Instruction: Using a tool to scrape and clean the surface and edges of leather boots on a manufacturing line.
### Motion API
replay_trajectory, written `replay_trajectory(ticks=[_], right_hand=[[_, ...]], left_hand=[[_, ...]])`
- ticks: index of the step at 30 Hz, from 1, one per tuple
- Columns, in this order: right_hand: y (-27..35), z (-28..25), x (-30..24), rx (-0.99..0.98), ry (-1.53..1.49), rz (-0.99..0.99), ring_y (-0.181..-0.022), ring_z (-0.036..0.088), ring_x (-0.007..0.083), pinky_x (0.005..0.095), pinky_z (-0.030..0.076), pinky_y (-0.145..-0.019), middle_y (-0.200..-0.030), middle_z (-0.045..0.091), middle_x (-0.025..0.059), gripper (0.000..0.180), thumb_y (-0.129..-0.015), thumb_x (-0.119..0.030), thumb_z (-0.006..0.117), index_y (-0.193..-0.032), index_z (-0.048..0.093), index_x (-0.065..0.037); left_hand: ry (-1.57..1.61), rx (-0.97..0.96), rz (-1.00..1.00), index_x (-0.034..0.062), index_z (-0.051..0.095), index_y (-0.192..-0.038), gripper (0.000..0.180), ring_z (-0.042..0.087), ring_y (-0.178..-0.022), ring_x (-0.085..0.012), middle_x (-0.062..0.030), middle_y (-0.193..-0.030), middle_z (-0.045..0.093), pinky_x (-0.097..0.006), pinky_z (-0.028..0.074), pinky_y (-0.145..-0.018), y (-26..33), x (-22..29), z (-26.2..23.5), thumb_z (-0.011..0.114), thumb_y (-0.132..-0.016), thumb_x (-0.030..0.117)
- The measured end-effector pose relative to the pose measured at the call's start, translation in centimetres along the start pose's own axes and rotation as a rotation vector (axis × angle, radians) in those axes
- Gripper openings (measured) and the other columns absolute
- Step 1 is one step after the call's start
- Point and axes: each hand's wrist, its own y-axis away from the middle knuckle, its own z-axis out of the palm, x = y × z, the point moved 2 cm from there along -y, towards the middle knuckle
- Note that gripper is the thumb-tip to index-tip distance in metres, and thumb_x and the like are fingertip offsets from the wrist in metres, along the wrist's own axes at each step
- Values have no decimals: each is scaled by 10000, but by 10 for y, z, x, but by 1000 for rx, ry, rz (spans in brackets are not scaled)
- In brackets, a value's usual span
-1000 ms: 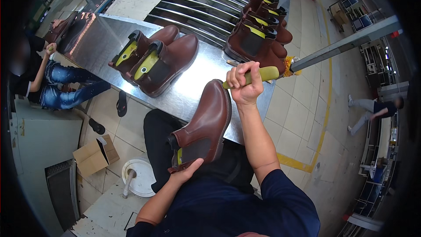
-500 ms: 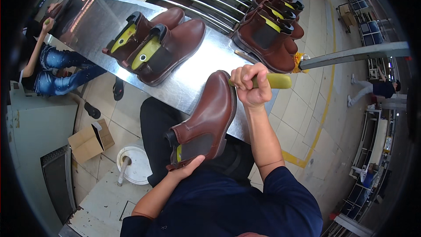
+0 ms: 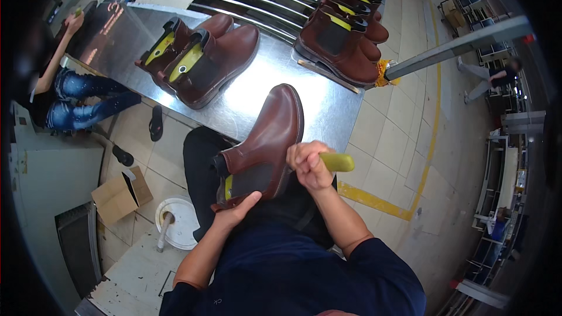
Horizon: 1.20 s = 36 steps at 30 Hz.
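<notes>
A brown ankle boot (image 3: 264,130) with dark elastic side panels lies on its side over my lap and the near edge of the metal table (image 3: 331,108), its toe pointing away. My left hand (image 3: 240,208) grips it at the heel end of the shaft, with the thumb over the side panel. Closed in a fist, my right hand (image 3: 311,165) is at the edge of the sole near the heel. It wraps round a tool with a yellow-green handle (image 3: 338,162); the tool's working end is hidden.
A pair of brown boots (image 3: 231,58) stands on the table ahead; several more (image 3: 345,52) are grouped farther right, beside metal rollers (image 3: 252,3). A metal bar (image 3: 462,47) slants in from the right. A co-worker (image 3: 50,82) is at the left. A cardboard box (image 3: 120,193) sits on the floor.
My right hand has moved from the toe down along the sole edge toward the heel, still holding the tool. The boot has shifted slightly up and left in view.
</notes>
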Motion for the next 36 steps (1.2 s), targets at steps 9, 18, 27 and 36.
replay_trajectory(ticks=[9, 18, 27, 36], right_hand=[[8, -17, -36, 544, 202, 44, -591, 511, 134, 315, 476, -591, -673, 483, 17, 222, -1030, -173, 603, -1169, 591, 0], [-10, -38, -1, 646, -191, 201, -473, 437, 136, 314, 415, -479, -569, 394, -5, 215, -1048, -285, 580, -1001, 572, -76], [-14, -39, 12, 650, -208, 216, -433, 407, 125, 292, 376, -424, -550, 392, -8, 216, -1059, -273, 554, -954, 559, -84], [-56, -28, 18, 682, -95, 270, -462, 416, 120, 283, 371, -447, -576, 415, 3, 195, -1029, -238, 623, -954, 552, -72]], left_hand=[[-619, -42, 270, 6, 622, -1335, 650, 694, -1039, -202, -123, -1235, 710, -328, 534, -944, 12, 44, -108, 854, -728, 23], [-710, -51, 513, 4, 595, -1365, 590, 537, -1377, -350, -223, -1425, 599, -481, 387, -1174, 3, 19, -117, 789, -811, 62], [-736, -92, 479, -2, 631, -1319, 622, 594, -1319, -356, -217, -1363, 646, -461, 458, -1125, -15, 33, -128, 849, -744, 94], [-337, 233, 175, -15, 626, -1286, 634, 689, -1062, -228, -112, -1168, 707, -364, 557, -947, 11, -2, -140, 903, -738, 142]])
